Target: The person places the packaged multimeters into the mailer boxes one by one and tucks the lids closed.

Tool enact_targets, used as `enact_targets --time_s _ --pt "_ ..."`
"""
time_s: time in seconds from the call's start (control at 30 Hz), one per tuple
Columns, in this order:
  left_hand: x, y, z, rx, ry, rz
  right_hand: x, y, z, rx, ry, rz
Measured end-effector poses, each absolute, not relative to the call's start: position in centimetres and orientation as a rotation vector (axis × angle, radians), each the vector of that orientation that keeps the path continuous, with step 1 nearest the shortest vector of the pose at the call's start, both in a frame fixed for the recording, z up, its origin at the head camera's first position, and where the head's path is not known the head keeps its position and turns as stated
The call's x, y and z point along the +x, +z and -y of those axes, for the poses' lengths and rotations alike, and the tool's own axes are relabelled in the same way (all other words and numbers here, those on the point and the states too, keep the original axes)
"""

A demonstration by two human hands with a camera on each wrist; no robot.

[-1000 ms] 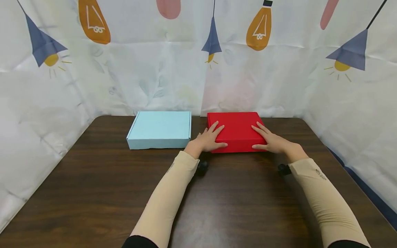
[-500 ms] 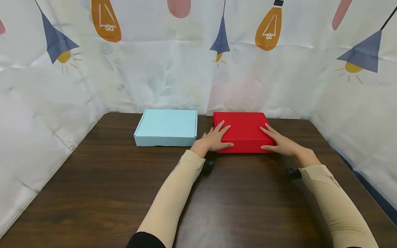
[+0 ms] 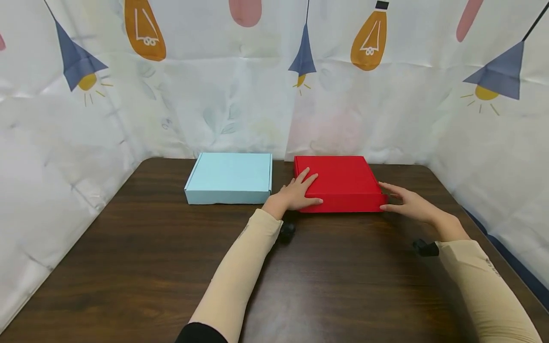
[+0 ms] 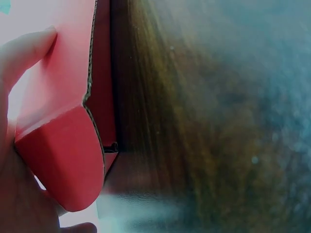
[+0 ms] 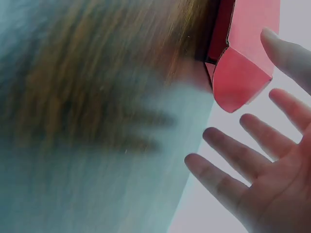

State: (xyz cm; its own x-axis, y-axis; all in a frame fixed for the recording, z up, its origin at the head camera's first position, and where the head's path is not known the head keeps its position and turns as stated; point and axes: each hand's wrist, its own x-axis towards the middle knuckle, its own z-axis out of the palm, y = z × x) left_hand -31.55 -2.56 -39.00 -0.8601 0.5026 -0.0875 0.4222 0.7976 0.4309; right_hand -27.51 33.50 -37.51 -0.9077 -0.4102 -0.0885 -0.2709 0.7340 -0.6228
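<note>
A red cardboard box [image 3: 339, 177] lies flat at the back of the table, right of the middle, its lid down. My left hand [image 3: 293, 193] rests on its left front corner, thumb on the front panel and fingers spread over the top. In the left wrist view a rounded side tab [image 4: 65, 160] hangs outside the box next to the palm. Just off the right front corner is my right hand [image 3: 409, 205], its fingers extended. The right wrist view shows those fingers spread apart beside the other side tab [image 5: 238, 80], the thumb overlapping the front panel.
To the left of the red box lies a closed light blue box [image 3: 230, 174]. Both stand near the back edge of the dark wooden table [image 3: 141, 267]. A white patterned curtain [image 3: 188, 109] encloses the table at the back and sides.
My right hand has come off the red box's right front corner and moved to the right. The left hand stays on the box. The view has shifted slightly.
</note>
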Motion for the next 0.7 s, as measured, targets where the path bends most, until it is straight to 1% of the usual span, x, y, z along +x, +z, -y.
enact_targets --time_s 0.17,0.4,0.7 --pt "-31.27 -38.6 2.55 0.721 0.642 -2.759 -27.07 -37.43 -34.06 -0.548 -0.972 -2.732" --pt "-31.35 -38.63 2.59 0.726 0.647 -2.751 -27.1 -37.6 -34.12 -0.478 -0.998 -2.728" --pt "-31.58 -38.92 2.88 0.749 0.757 -2.706 -27.43 -37.97 -33.42 -0.501 -0.968 -2.733"
